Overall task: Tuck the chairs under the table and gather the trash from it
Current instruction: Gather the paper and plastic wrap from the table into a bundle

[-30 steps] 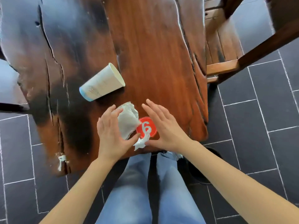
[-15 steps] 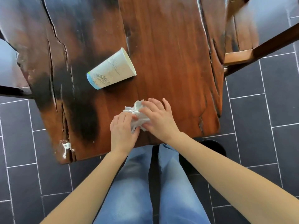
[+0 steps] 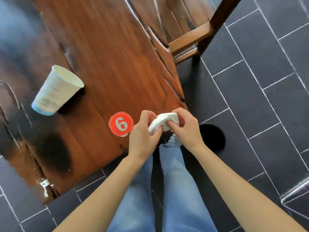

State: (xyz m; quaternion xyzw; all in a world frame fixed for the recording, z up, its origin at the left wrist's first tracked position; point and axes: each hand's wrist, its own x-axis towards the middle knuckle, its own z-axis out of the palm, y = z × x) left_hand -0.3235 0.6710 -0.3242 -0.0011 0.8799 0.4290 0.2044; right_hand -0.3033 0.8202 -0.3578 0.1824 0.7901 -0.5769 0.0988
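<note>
A crumpled white napkin (image 3: 163, 122) is held between both hands at the near right corner of the wooden table (image 3: 107, 52). My left hand (image 3: 143, 137) grips its left end and my right hand (image 3: 186, 129) pinches its right end. A white paper cup (image 3: 56, 90) with a blue base lies on its side on the table's left part. A red round sticker with a 6 (image 3: 121, 124) is on the table next to my left hand. A wooden chair (image 3: 189, 30) stands at the table's right side, its seat partly under the top.
A black round bin (image 3: 212, 137) sits on the dark tiled floor just right of my hands, beside my legs in blue jeans. A metal frame (image 3: 296, 196) shows at the lower right edge. The floor on the right is open tile.
Both hands lifted the napkin off the table and carried it right, to the table's corner. The red 6 sticker, covered half a second ago, is uncovered again. The view swung.
</note>
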